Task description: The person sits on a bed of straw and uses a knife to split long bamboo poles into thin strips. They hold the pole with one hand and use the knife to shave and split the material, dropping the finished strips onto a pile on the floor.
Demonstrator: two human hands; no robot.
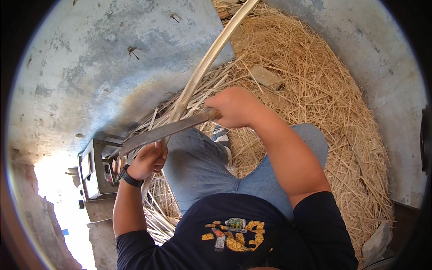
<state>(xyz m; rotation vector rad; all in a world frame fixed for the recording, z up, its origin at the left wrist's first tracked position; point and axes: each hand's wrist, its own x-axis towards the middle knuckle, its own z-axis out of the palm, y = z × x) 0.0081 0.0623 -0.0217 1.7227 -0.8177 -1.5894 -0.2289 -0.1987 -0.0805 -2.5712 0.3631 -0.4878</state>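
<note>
A machete [164, 131] with a long dark blade lies across a pale split bamboo strip [209, 56]. My right hand [235, 107] is closed around its handle, and the blade slants down to the left. Below the blade, my left hand [150, 160] is wrapped round the lower part of the strip. From there the strip curves up and away past the top edge of the view. Where the blade crosses the strip, I cannot tell whether it cuts in or only rests on it.
Straw-like shavings [306, 63] cover the floor ahead and to the right, with a flat stone [266, 77] among them. More pale strips [159, 225] lie at my left. Grey walls [103, 58] stand on both sides. A small framed cabinet [92, 168] stands at the left.
</note>
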